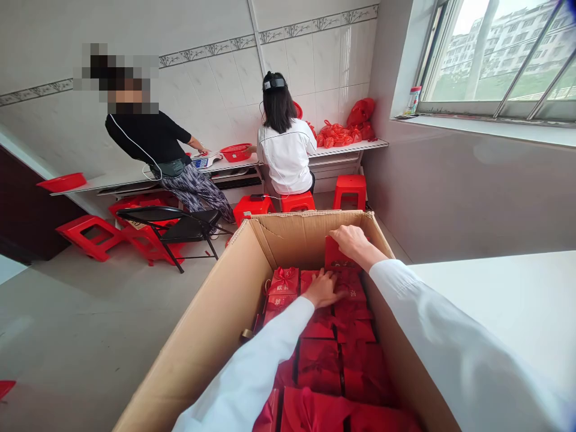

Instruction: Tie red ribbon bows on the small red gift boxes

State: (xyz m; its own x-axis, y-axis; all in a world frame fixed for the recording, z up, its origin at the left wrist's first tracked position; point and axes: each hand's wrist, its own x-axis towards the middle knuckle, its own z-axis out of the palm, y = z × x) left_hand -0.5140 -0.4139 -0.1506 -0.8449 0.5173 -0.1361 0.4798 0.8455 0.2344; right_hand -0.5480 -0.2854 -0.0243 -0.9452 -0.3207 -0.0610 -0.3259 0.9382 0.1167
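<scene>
A large open cardboard carton stands in front of me, packed with rows of red gift boxes, some tied with red ribbon bows. My left hand lies on the boxes near the middle of the carton, its fingers spread and touching a box next to a ribboned one. My right hand grips the top of a red box standing tilted up near the carton's far wall. White sleeves cover both of my forearms. The carton's lower layers are hidden.
A white table lies to the right of the carton. Two co-workers sit or stand at a white wall shelf holding red bags and a scale. Red stools and a black folding chair stand on the floor.
</scene>
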